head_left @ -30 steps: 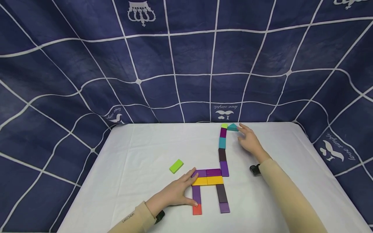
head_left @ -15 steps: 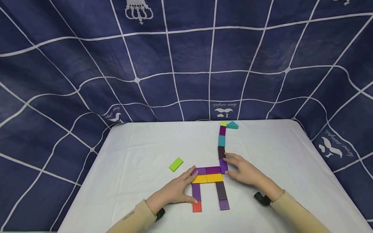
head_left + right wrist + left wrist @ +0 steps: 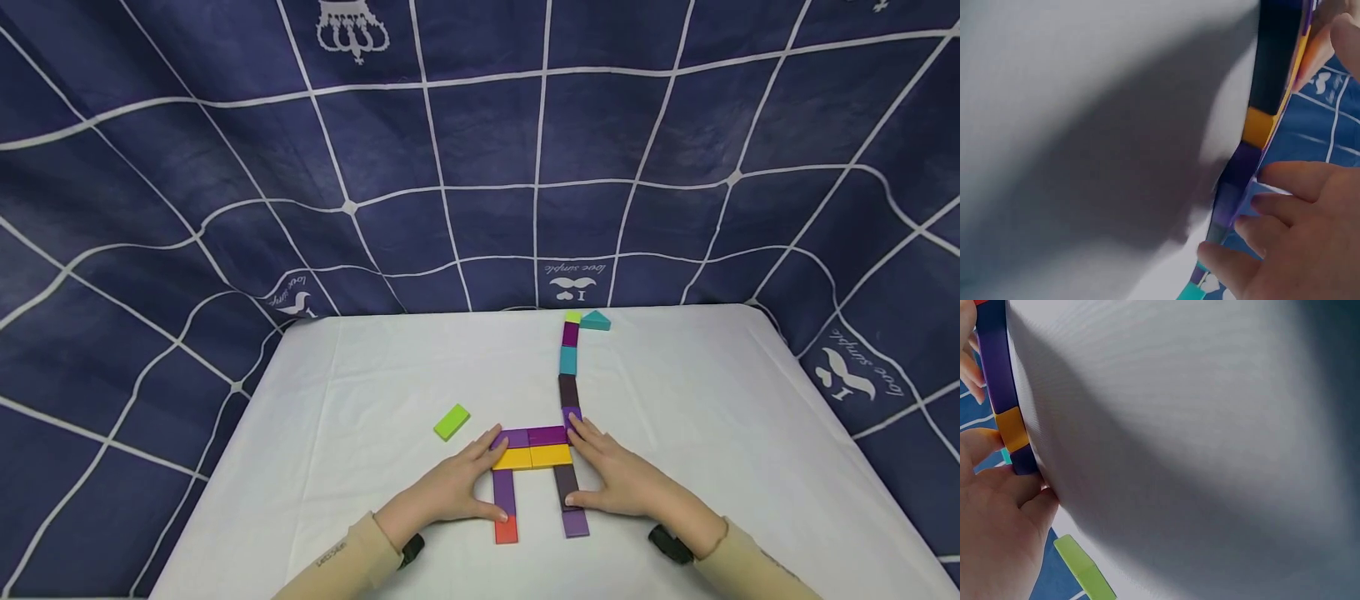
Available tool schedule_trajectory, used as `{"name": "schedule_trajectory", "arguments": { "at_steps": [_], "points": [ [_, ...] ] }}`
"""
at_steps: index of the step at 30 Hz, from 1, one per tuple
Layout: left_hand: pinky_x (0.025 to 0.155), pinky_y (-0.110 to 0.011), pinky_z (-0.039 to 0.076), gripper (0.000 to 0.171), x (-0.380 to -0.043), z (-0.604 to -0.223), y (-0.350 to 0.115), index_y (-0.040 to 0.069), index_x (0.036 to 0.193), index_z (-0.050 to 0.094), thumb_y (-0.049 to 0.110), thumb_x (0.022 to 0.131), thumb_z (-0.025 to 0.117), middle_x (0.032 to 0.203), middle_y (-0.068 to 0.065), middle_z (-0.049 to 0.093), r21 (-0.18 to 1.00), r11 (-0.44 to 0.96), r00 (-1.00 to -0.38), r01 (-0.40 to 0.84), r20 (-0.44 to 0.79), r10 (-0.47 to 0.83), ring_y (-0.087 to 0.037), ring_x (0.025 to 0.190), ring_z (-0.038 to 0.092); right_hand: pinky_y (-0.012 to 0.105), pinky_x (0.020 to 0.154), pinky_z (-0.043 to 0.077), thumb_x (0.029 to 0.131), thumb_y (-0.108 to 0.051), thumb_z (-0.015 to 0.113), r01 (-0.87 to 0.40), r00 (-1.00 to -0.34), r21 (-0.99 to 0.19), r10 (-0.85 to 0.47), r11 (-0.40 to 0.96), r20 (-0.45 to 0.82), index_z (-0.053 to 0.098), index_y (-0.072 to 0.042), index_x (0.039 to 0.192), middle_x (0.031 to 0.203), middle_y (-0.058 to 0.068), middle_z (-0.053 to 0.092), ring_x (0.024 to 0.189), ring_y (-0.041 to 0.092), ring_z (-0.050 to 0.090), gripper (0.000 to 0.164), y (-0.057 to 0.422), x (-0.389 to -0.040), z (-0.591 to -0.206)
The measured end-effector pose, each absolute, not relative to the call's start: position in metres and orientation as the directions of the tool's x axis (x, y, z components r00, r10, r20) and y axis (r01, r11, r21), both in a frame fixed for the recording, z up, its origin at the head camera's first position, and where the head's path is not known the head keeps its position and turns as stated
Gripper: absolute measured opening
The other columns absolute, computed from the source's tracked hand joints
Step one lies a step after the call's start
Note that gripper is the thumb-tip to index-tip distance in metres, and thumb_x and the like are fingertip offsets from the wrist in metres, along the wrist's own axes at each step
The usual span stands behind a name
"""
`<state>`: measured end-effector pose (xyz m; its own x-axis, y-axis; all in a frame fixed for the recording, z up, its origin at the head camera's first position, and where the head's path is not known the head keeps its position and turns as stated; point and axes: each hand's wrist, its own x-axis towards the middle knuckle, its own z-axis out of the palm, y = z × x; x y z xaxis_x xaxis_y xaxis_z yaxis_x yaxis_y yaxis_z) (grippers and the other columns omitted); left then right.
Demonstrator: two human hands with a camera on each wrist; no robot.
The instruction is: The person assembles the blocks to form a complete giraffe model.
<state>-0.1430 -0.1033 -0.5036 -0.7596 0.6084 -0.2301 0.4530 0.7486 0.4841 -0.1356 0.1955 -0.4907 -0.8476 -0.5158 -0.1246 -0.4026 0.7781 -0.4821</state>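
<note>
Flat coloured blocks lie end to end on the white cloth in a long-necked animal-like figure. Two yellow blocks (image 3: 551,455) form its body under two purple blocks (image 3: 547,436). My left hand (image 3: 446,487) rests spread at the left side, fingertips at the purple and yellow ends, thumb at the red block (image 3: 506,530). My right hand (image 3: 630,482) lies spread at the right side, fingertips over the violet block (image 3: 571,413), thumb on the dark brown leg block (image 3: 566,483). In the right wrist view its fingers (image 3: 1297,178) are extended along the blocks' edge.
A loose lime green block (image 3: 452,422) lies left of the figure. The column of blocks ends at the table's far edge beside a teal triangular block (image 3: 596,321). A dark blue patterned curtain (image 3: 487,150) hangs behind and around the white table (image 3: 360,392).
My right hand has come from the teal triangle at the far edge down along the column to the figure's right side. The left hand stays in place.
</note>
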Motion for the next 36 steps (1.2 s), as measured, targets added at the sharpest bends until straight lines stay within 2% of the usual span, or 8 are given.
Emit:
{"name": "schedule_trajectory", "arguments": {
  "at_steps": [4, 14, 19, 26, 36],
  "points": [
    [0.117, -0.048, 0.035, 0.109, -0.143, -0.505, -0.103, 0.018, 0.157, 0.024, 0.067, 0.073, 0.073, 0.168, -0.002, 0.008, 0.487, 0.748, -0.763, 0.450, -0.226, 0.606, -0.026, 0.151, 0.023, 0.058, 0.116, 0.028, 0.084, -0.060, 0.068, -0.392, -0.854, -0.465, -0.501, 0.794, -0.136, 0.037, 0.003, 0.149, 0.164, 0.016, 0.020, 0.149, 0.039, 0.023, 0.096, 0.200, -0.140, -0.491],
    [0.117, -0.048, 0.035, 0.109, -0.145, -0.506, -0.104, 0.018, 0.157, 0.024, 0.068, 0.073, 0.073, 0.168, -0.001, 0.007, 0.481, 0.747, -0.763, 0.459, -0.217, 0.609, -0.026, 0.151, 0.023, 0.056, 0.112, 0.037, 0.086, -0.062, 0.064, -0.393, -0.864, -0.427, -0.486, 0.815, -0.131, 0.037, 0.002, 0.150, 0.163, 0.015, 0.022, 0.148, 0.038, 0.027, 0.094, 0.199, -0.141, -0.493],
    [0.117, -0.048, 0.035, 0.109, -0.145, -0.507, -0.104, 0.019, 0.157, 0.023, 0.068, 0.073, 0.073, 0.168, 0.000, 0.007, 0.493, 0.744, -0.762, 0.450, -0.222, 0.608, -0.026, 0.151, 0.022, 0.055, 0.111, 0.039, 0.091, -0.049, 0.065, -0.389, -0.877, -0.434, -0.470, 0.812, -0.094, 0.041, -0.001, 0.148, 0.162, 0.012, 0.028, 0.147, 0.036, 0.030, 0.079, 0.202, -0.152, -0.490],
    [0.116, -0.047, 0.036, 0.110, -0.145, -0.508, -0.103, 0.020, 0.157, 0.023, 0.069, 0.072, 0.073, 0.168, 0.001, 0.007, 0.484, 0.751, -0.767, 0.449, -0.222, 0.602, -0.024, 0.151, 0.023, 0.057, 0.112, 0.036, 0.095, -0.027, 0.059, -0.424, -0.870, -0.439, -0.490, 0.793, -0.046, 0.038, -0.003, 0.150, 0.162, 0.010, 0.028, 0.149, 0.038, 0.026, 0.064, 0.208, -0.190, -0.486],
    [0.116, -0.046, 0.036, 0.110, -0.145, -0.509, -0.102, 0.020, 0.157, 0.023, 0.071, 0.072, 0.071, 0.168, 0.001, 0.006, 0.479, 0.755, -0.763, 0.449, -0.234, 0.602, -0.024, 0.151, 0.024, 0.061, 0.112, 0.035, 0.096, -0.026, 0.053, -0.408, -0.858, -0.365, -0.488, 0.837, -0.160, 0.038, -0.010, 0.152, 0.164, 0.007, 0.025, 0.149, 0.040, 0.023, 0.060, 0.208, -0.205, -0.494]
  ]
}}
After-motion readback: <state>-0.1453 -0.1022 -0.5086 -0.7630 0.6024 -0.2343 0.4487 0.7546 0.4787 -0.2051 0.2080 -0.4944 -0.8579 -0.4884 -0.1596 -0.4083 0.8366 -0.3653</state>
